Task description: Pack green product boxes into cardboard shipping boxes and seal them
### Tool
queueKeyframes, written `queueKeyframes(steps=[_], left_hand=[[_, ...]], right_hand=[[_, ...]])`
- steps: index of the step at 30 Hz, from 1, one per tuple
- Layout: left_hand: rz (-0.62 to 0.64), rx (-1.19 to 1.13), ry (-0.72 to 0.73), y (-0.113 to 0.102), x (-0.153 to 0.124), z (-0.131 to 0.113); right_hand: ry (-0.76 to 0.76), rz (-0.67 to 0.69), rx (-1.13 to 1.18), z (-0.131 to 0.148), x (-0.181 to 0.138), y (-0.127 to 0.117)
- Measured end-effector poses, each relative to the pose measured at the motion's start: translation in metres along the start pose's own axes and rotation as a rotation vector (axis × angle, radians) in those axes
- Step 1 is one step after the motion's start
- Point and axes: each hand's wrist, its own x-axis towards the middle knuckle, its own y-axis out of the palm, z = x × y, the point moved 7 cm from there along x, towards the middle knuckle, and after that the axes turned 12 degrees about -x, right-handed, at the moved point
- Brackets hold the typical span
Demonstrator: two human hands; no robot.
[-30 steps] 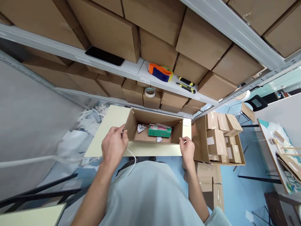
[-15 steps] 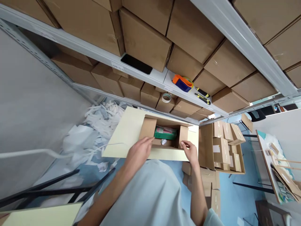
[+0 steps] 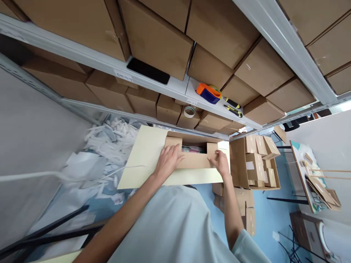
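An open cardboard box (image 3: 192,161) lies on a cream-coloured board in front of me. Its near long flap is folded inward over part of the opening, and the far flap stands up. Between the short side flaps, a strip of the pink and green contents (image 3: 193,149) shows; the rest is covered. My left hand (image 3: 168,161) rests on the box's left end, fingers spread over the flaps and thumb stretched right. At the right end, my right hand (image 3: 221,163) curls round the corner, its thumb on the near flap.
Above the board (image 3: 132,160) runs a shelf with brown boxes, a black phone-like slab (image 3: 148,70), an orange and blue tape dispenser (image 3: 208,92) and yellow-black cutters (image 3: 233,110). A large carton (image 3: 238,164) of taped boxes stands right. White scraps (image 3: 112,142) pile left, near a white cable (image 3: 60,176).
The near flap has folded inward, covering the crumpled white piece and most of the green item. Both hands have moved up and forward onto the box, the left one now lying over its flaps.
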Motion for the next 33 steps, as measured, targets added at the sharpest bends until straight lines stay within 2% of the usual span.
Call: queueKeyframes(steps=[2, 4, 5, 8, 10, 18, 21, 26, 29, 33], left_hand=[[-0.151, 0.004, -0.033, -0.006, 0.002, 0.003], [-0.241, 0.026, -0.021, -0.013, 0.002, 0.0], [-0.245, 0.042, 0.0, -0.015, 0.002, -0.003], [-0.154, 0.072, 0.061, -0.019, 0.008, -0.012], [-0.121, 0.074, 0.056, -0.022, 0.013, -0.014], [-0.161, 0.134, 0.002, -0.032, 0.015, -0.024], [-0.146, 0.096, -0.037, -0.025, 0.007, -0.018], [-0.157, -0.015, -0.199, -0.02, -0.002, 0.006], [-0.141, -0.056, -0.287, -0.026, 0.005, 0.016], [-0.02, -0.043, -0.383, -0.031, 0.025, 0.024]], right_hand=[[0.009, -0.141, -0.098, 0.006, 0.01, -0.001], [-0.031, -0.213, -0.142, 0.012, 0.016, -0.003], [-0.065, -0.221, -0.15, 0.015, 0.018, -0.003], [-0.16, -0.204, -0.151, 0.019, 0.024, -0.005], [-0.185, -0.201, -0.152, 0.018, 0.026, -0.008], [-0.265, -0.233, -0.113, 0.011, 0.027, -0.031], [-0.303, -0.17, -0.097, 0.007, 0.025, -0.026], [-0.208, -0.01, 0.036, -0.008, 0.027, -0.007], [-0.138, 0.061, 0.042, -0.013, 0.034, -0.003], [-0.087, 0.152, -0.042, -0.008, 0.05, -0.002]])
